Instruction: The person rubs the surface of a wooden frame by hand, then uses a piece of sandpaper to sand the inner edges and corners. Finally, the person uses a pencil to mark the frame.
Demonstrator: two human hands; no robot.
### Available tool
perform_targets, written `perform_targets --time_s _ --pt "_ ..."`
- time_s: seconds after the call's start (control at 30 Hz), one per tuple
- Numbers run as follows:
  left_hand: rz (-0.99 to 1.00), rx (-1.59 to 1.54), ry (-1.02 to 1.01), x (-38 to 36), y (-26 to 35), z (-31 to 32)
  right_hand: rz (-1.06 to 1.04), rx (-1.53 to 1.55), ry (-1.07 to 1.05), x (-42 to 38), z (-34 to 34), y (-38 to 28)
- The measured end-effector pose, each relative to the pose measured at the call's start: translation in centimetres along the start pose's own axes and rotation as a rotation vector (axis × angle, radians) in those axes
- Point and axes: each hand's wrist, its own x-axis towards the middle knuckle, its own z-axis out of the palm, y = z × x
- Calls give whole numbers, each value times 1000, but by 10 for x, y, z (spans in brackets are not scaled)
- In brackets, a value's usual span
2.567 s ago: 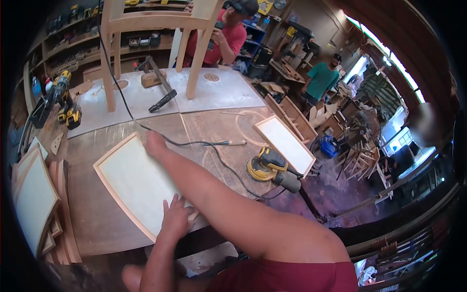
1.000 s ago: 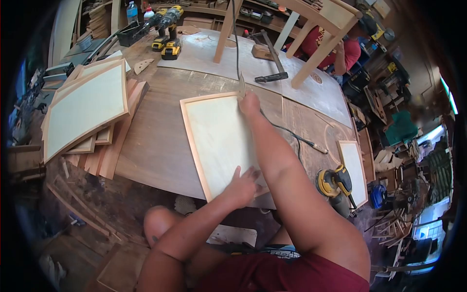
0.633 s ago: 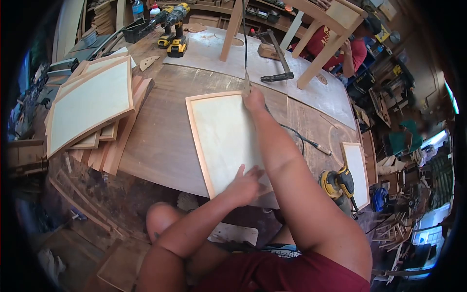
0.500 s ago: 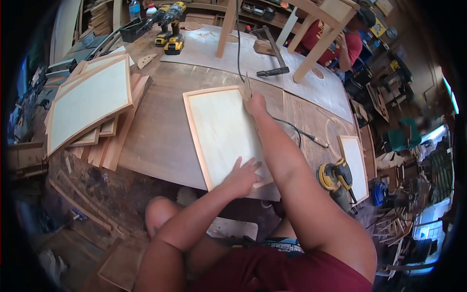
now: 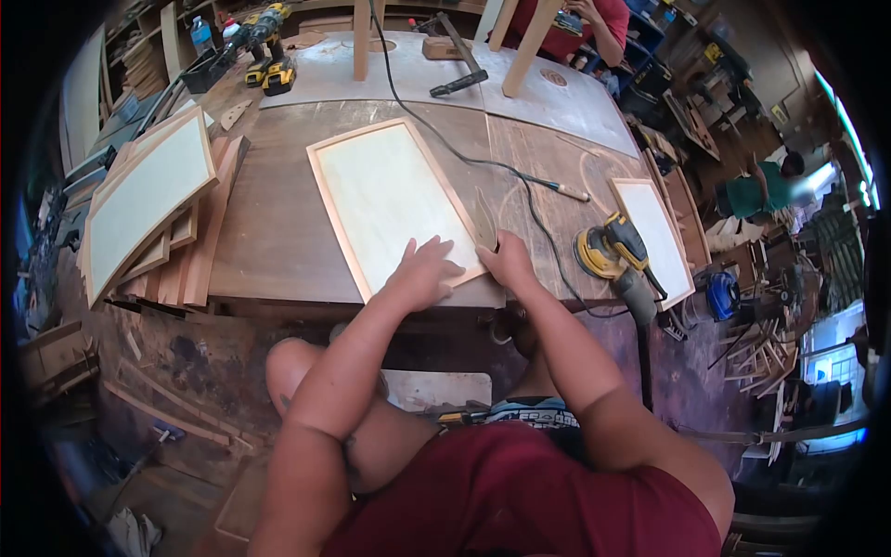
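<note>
A wood-framed panel (image 5: pixel 385 200) with a pale face lies on the workbench (image 5: pixel 264 241). My left hand (image 5: pixel 425 274) rests flat on its near end, fingers spread. At the panel's near right corner, my right hand (image 5: pixel 507 260) is closed round a thin sheet (image 5: pixel 484 221), perhaps sandpaper, which stands up along the right edge of the frame. A black cord (image 5: pixel 436 139) runs over the bench just beyond the panel and past its right side.
Stacked framed panels (image 5: pixel 153 200) lie at left. A yellow sander (image 5: pixel 608 251) sits right, beside another panel (image 5: pixel 650 232). Farther back are cordless drills (image 5: pixel 269 56), a clamp (image 5: pixel 459 79) and wooden legs (image 5: pixel 529 46). A person in red (image 5: pixel 603 28) is behind; another in green (image 5: pixel 747 190) stands right.
My right hand has drawn back from the panel's far right corner to its near right corner with the thin sheet. My left hand stays on the panel. The camera view has shifted.
</note>
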Motion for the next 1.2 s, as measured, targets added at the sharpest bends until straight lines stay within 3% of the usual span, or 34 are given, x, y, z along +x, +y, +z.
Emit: perform_targets --time_s 0.1,0.2,0.3,0.5,1.0,1.2 --pt "-20 6 -9 -4 8 1 -5 75 -12 -12 -3 3" --pt "-47 61 -5 -6 16 1 -54 -101 42 -14 -3 -1" --pt "-70 55 -41 -4 18 -3 -1 11 -19 1 1 -3" --pt "-102 68 -112 3 19 -7 -30 90 -4 72 19 -30" --pt "24 134 -25 1 7 10 -81 -33 132 283 95 -86" --pt "1 104 -5 -1 7 13 -116 1 80 289 87 -89"
